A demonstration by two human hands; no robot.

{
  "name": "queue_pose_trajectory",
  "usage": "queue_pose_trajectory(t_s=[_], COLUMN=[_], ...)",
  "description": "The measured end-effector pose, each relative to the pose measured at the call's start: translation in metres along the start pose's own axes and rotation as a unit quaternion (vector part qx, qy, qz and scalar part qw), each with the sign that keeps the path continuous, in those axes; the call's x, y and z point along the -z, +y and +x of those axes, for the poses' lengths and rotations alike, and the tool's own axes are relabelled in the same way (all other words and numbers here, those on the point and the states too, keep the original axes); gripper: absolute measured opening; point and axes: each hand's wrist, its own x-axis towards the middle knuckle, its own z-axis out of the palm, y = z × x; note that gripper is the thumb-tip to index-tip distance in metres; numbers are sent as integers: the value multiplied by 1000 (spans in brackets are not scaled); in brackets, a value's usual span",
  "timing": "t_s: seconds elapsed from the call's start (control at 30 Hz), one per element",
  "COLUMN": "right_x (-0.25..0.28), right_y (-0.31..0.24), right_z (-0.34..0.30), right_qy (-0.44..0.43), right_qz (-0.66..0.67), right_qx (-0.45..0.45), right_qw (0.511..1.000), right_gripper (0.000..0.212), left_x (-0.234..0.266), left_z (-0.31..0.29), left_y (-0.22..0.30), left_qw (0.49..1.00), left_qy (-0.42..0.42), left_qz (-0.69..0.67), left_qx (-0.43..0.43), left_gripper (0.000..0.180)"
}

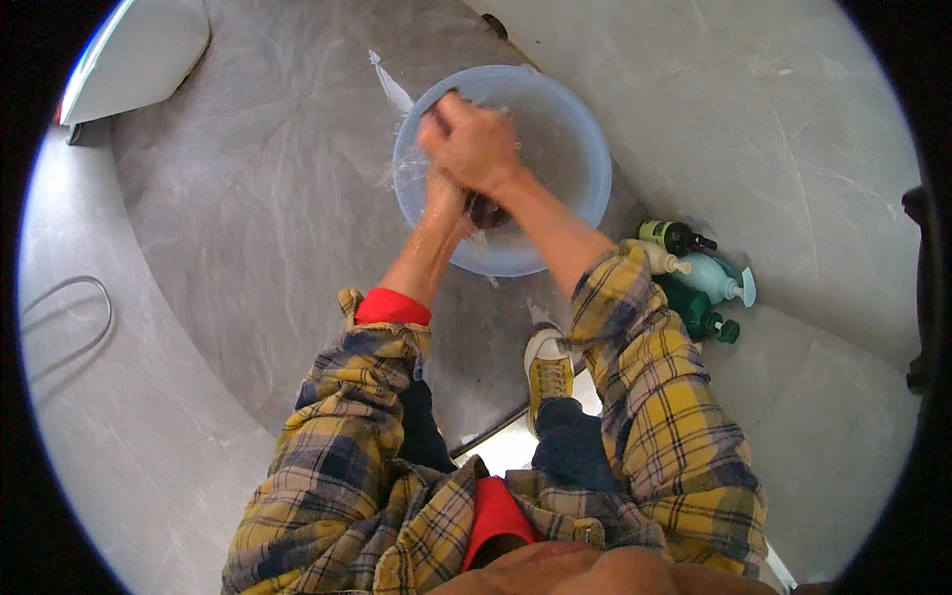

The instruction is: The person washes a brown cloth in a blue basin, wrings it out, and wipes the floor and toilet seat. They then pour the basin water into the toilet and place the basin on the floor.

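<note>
A round light-blue plastic basin (pixel 602 159) holding water stands on the floor ahead of me. Above it my two hands are brought together, with water splashing about them. My right hand (pixel 478 149) lies uppermost, its fingers curled and slightly blurred. My left hand (pixel 443 184) is crossed beneath it, and its fingers are mostly hidden. A dark reddish-brown thing (pixel 486 211) shows below my wrists, and something dark is also visible by the right fingertips. Whether these are one wet cloth I cannot tell.
To the basin's right several bottles lie or stand against the wall: a dark pump bottle (pixel 666 236), a pale-blue one (pixel 709 278) and a green one (pixel 694 309). A white fixture (pixel 144 55) is at the far left. My yellow shoe (pixel 548 372) is near the basin.
</note>
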Motion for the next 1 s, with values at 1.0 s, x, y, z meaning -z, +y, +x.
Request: queue_pose_trajectory(t_s=[1.0], right_x=[78], right_y=[145], right_z=[-101], right_qy=[-314], right_qz=[-16], right_qx=[-232], right_qw=[921], right_gripper=[29], left_x=[52], left_z=[-38], left_y=[75], left_qw=[583], left_qy=[1], left_qz=[800], left_qx=[-146], left_gripper=[57])
